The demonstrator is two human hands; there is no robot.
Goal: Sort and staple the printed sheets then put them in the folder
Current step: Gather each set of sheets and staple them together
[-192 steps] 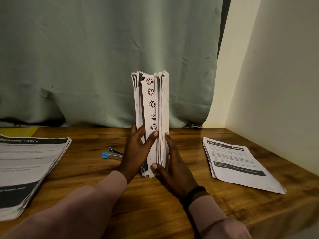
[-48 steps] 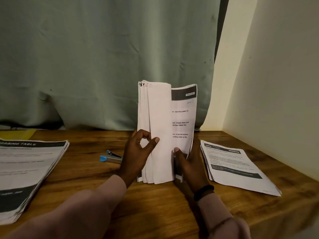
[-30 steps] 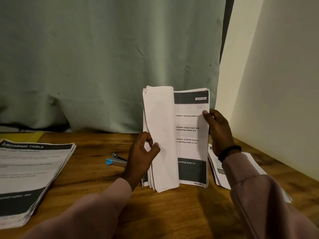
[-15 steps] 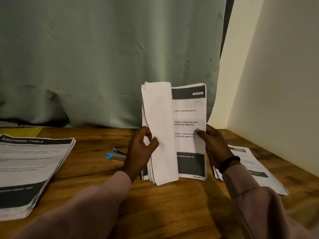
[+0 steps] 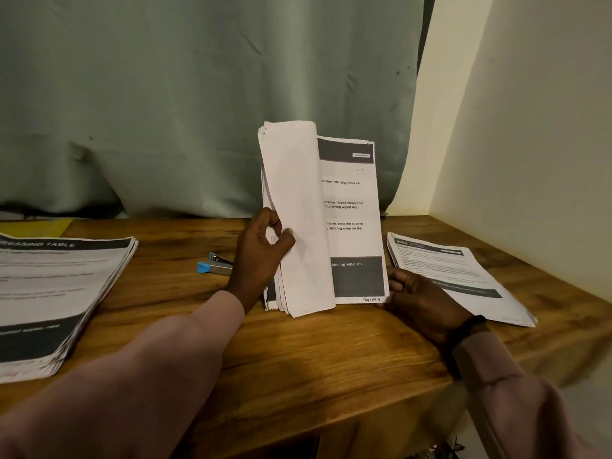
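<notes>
Two hands hold a thick bundle of white printed sheets (image 5: 298, 220) upright on the brown wooden desk (image 5: 314, 352). The left hand (image 5: 261, 253) grips the rolled-back left pages; the right hand (image 5: 417, 299) pinches the bundle's lower right corner. A blue and silver stapler (image 5: 213, 265) lies just left. Flat paper stacks lie far left (image 5: 49, 293) and right (image 5: 457, 276).

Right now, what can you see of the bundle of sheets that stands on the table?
The bundle of printed sheets stands upright on its lower edge on the wooden table. It is white paper with dark grey bands. The left hand grips the front sheets, curled back to the left. This bares a page with lines about a strainer and a handwritten page number. The right hand touches its lower right corner.
</notes>
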